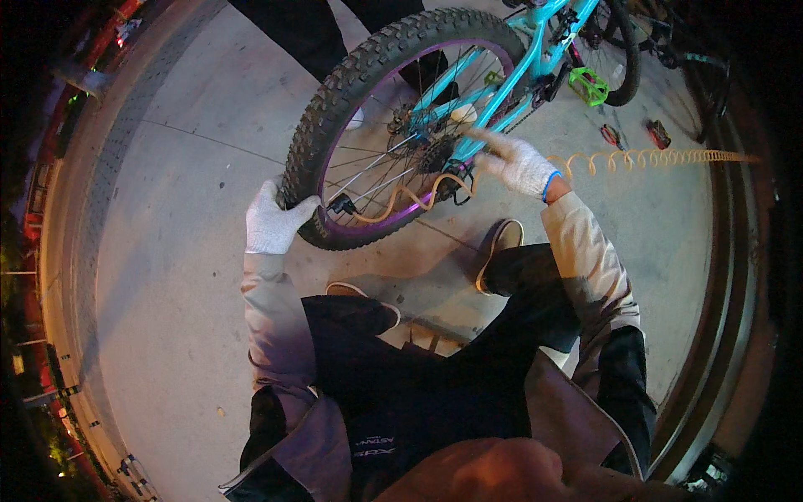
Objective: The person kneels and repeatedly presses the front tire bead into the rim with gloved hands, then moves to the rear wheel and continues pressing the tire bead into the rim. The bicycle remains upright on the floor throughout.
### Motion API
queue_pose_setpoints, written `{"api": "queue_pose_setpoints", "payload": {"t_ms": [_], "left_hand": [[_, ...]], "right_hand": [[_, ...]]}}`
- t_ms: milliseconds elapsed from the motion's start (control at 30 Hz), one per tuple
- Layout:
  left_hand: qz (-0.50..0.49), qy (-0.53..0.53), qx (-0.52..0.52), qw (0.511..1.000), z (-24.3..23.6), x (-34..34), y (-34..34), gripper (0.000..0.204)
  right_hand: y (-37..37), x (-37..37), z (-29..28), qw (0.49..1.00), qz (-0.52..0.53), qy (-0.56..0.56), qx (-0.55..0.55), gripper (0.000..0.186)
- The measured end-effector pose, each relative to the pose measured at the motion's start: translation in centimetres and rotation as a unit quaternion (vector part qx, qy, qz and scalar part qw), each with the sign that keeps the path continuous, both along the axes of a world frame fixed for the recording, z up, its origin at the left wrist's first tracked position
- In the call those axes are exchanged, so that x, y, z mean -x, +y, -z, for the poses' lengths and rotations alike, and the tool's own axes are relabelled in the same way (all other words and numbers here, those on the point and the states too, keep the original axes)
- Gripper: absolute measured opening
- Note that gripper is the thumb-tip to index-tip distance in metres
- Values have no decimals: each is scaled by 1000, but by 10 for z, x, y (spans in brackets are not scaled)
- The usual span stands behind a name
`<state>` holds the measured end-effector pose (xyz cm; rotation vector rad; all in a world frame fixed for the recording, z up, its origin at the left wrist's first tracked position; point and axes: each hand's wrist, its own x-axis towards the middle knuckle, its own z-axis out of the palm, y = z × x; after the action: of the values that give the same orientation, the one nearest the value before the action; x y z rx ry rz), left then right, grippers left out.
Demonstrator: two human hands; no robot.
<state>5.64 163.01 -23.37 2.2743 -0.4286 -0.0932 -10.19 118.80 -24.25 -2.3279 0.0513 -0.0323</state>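
Observation:
A bicycle with a turquoise frame [493,109] stands with its knobbly rear tire [311,138] toward me. My left hand [280,219], in a white knit glove, grips the tire at its near left, thumb on the sidewall. Beside that thumb, a black air chuck [341,204] sits at the purple rim [401,219], where the valve would be; the valve itself is hidden. A coiled orange air hose [435,197] runs from the chuck past the rear derailleur. My right hand [517,166], also gloved, is open beside the frame's rear end, fingers stretched left and slightly blurred.
Another person's dark-trousered legs [301,33] stand beyond the wheel. The hose coils [619,161] stretch to a ledge [732,251] at right. Two small reddish objects [658,134] lie on the concrete floor [184,251] near the green pedal [589,86]. My shoes [502,247] are below the wheel.

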Motion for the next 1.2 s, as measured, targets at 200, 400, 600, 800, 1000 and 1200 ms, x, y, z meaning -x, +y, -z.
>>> {"api": "queue_pose_setpoints", "payload": {"t_ms": [200, 400, 600, 800, 1000, 1200], "left_hand": [[13, -5, 20, 1000, -5, 0, -2, 57], [3, -12, -12, 1000, -7, 1, -3, 56], [5, 23, 45, 999, -7, 3, -3, 55], [3, 3, 15, 1000, -3, 2, -2, 54], [9, 21, 52, 998, -3, 3, -2, 55], [-1, 5, 34, 999, -4, 2, -2, 57]], "right_hand": [[9, -3, 2, 988, 95, 75, 98, 68], [10, 1, -9, 991, 50, 63, 106, 62], [12, 0, -15, 991, 91, 26, 90, 36], [14, 3, -18, 989, 97, 24, 106, 35], [6, 1, -14, 989, 110, 35, 95, 39], [-12, 3, -10, 979, 200, 22, 33, 42]]}}
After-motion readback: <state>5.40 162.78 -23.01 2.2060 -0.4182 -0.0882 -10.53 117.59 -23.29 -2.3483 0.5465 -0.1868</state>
